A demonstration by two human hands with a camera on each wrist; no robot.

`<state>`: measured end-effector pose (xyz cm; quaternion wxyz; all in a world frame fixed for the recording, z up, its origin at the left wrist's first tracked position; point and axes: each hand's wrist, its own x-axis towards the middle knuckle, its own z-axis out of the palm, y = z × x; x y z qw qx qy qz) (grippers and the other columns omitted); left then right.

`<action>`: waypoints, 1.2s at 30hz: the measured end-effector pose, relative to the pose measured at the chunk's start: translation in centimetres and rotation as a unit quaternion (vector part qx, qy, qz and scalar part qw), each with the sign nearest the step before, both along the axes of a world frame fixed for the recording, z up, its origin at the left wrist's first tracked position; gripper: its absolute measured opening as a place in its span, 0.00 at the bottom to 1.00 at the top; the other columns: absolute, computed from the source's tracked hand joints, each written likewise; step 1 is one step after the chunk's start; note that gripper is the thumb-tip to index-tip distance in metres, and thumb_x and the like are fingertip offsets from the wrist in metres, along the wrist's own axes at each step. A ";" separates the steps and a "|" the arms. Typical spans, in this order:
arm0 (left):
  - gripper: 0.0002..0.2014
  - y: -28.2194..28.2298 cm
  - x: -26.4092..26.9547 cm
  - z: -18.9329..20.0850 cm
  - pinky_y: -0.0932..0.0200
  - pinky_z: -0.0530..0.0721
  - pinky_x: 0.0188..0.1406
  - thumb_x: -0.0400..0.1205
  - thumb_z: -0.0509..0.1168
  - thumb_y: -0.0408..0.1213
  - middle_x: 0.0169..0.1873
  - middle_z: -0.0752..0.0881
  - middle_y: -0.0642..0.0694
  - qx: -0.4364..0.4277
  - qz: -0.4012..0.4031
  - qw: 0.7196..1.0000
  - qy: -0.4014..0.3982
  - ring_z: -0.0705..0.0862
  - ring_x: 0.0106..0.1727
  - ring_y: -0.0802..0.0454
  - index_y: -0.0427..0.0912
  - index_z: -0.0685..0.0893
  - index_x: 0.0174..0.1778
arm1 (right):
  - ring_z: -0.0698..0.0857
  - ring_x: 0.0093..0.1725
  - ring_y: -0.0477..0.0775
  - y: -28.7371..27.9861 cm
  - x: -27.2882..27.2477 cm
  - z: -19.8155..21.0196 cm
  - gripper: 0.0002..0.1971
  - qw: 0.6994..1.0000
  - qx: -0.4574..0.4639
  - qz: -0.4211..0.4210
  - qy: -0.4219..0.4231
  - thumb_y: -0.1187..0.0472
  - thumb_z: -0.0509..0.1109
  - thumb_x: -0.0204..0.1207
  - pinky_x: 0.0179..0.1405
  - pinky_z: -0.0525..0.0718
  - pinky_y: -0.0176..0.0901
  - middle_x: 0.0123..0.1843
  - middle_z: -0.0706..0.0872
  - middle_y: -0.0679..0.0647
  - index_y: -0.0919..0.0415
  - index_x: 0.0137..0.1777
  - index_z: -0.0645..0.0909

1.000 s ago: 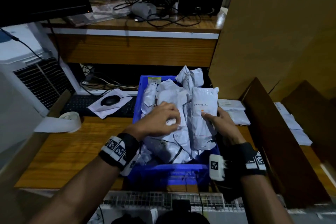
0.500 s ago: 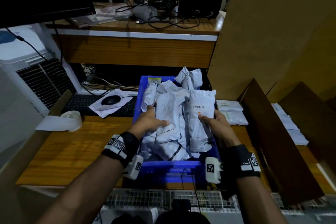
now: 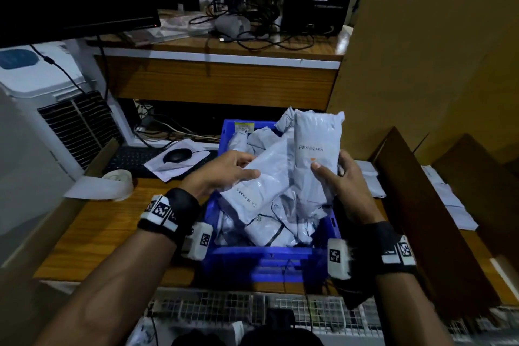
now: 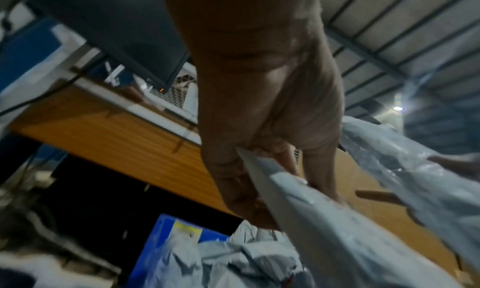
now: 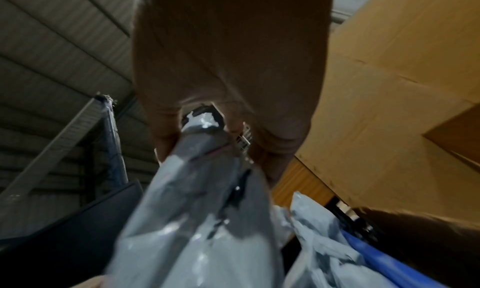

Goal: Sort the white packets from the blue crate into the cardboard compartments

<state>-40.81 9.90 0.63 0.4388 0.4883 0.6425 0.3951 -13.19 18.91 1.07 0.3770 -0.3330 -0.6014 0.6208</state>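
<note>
Left hand (image 3: 224, 174): thumb and fingers pinch one packet (image 3: 261, 177) by its edge, lifted above the crate (image 3: 264, 258); writing on it is too small to read surely.
Right hand (image 3: 341, 187): fingers wrap a second packet (image 3: 316, 160), upright, marked "PENDING".
Advice: read each label first, keep the packets apart, then drop each flat into its matching compartment (image 3: 446, 194) on the right.
Count: two held; several more piled in the crate, not countable; two compartments visible, each already holding some.

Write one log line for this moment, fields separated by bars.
left hand: grips packet | right hand: grips "PENDING" packet | both above blue crate
</note>
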 end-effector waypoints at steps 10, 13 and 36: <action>0.19 -0.9 -1.4 7.7 0.67 0.84 0.48 0.75 0.86 0.45 0.49 0.94 0.58 0.060 -0.130 0.952 0.270 0.88 0.45 0.72 0.55 0.92 0.61 | 0.88 0.72 0.48 -1.7 -0.6 5.0 0.22 0.971 0.071 0.184 -0.135 0.54 0.77 0.84 0.76 0.83 0.60 0.72 0.89 0.43 0.48 0.78 0.81; 0.20 -1.5 -2.5 7.9 0.53 0.88 0.60 0.76 0.85 0.47 0.48 0.95 0.56 0.110 -0.022 0.981 0.155 0.92 0.54 0.62 0.52 0.91 0.63 | 0.89 0.71 0.57 -2.1 -1.0 4.3 0.21 0.989 0.038 0.131 -0.066 0.59 0.75 0.86 0.76 0.83 0.68 0.72 0.90 0.52 0.54 0.78 0.82; 0.21 -7.2 3.0 2.5 0.45 0.92 0.52 0.84 0.75 0.29 0.63 0.93 0.39 0.239 0.126 0.929 -0.252 0.91 0.65 0.35 0.33 0.83 0.73 | 0.91 0.68 0.59 -12.7 0.6 2.4 0.19 0.993 -0.042 -0.067 0.086 0.60 0.71 0.88 0.59 0.92 0.51 0.69 0.92 0.56 0.59 0.77 0.81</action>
